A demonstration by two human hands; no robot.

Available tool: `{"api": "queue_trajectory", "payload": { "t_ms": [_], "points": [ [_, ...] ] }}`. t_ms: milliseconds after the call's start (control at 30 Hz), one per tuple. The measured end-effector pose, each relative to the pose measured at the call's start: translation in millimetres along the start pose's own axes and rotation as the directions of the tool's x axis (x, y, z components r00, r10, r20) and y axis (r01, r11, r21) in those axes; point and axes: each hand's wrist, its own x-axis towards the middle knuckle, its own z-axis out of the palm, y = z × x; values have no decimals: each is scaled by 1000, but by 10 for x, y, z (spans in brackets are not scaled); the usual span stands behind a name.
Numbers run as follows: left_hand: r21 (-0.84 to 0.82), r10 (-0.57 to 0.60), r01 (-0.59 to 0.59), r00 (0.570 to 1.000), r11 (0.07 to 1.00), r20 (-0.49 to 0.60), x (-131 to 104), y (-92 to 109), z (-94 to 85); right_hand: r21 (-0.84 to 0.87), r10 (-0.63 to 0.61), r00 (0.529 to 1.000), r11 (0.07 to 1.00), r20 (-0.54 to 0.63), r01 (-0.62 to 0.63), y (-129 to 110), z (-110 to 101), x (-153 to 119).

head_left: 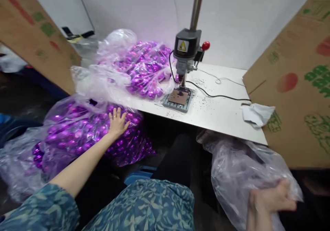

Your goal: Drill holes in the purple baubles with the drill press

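At near left, the bag of purple balls [85,131] could slump and spill if your left hand [118,122], spread open on it and gripping nothing, pushes hard, while at near right the clear bag [237,172] might tear if your half-curled, blurred right hand [278,196], its hold unclear, tugs it against the table [221,116].

A white surface [227,116] runs along the pale wall. Near its middle stands a small press on a grey slotted base plate [187,105], with a brown pad [177,97] lying on the plate. Dark specks are scattered around the base, mostly to its right. Over on the left sits a clear plastic bag [146,69] full of shiny purple balls. A black cable [220,96] crosses to the right, a thin grey wire [219,80] curls farther back, and a crumpled white cloth or paper [257,114] rests at the right edge.
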Motion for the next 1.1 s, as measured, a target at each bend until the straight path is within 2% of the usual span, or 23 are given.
{"api": "queue_trajectory", "payload": {
  "t_ms": [33, 100, 200, 300, 367, 500, 700, 867, 1033, 1100],
  "points": [
    [27, 20, -20, 1000, 999, -17, 20, 76, -29, 26, -30, 999, 999, -33, 31, -79, 77, -64],
    [69, 128, -127, 992, 989, -6, 80, 268, -70, 64, -78, 997, 995, -23, 79, -190, 203, -252],
    [72, 327, -338, 936, 938, 132, 227, 596, -73, 34, -102, 987, 995, 125, 98, -220, 326, -616],
    [81, 318, -353, 903, 932, 289, 407, 840, -29, -23, -82, 955, 996, 285, 92, -113, 384, -937],
    [101, 277, -328, 899, 939, 338, 504, 913, 3, -31, -78, 918, 995, 390, 98, -13, 399, -1068],
    [85, 273, -321, 895, 943, 352, 612, 897, 45, -40, -92, 846, 990, 526, 132, 142, 397, -1125],
    [-16, 253, -268, 885, 963, 391, 813, 836, -4, -70, -95, 781, 982, 617, 175, 176, 410, -1043],
    [-72, 249, -242, 865, 967, 434, 1001, 802, -131, -70, -112, 781, 978, 615, 196, 164, 437, -991],
    [-105, 284, -265, 860, 959, 425, 984, 739, -162, -68, -111, 774, 978, 624, 196, 176, 463, -936],
    [-95, 287, -273, 858, 957, 426, 968, 735, -163, -53, -121, 787, 980, 606, 191, 117, 484, -939]
  ]
}}
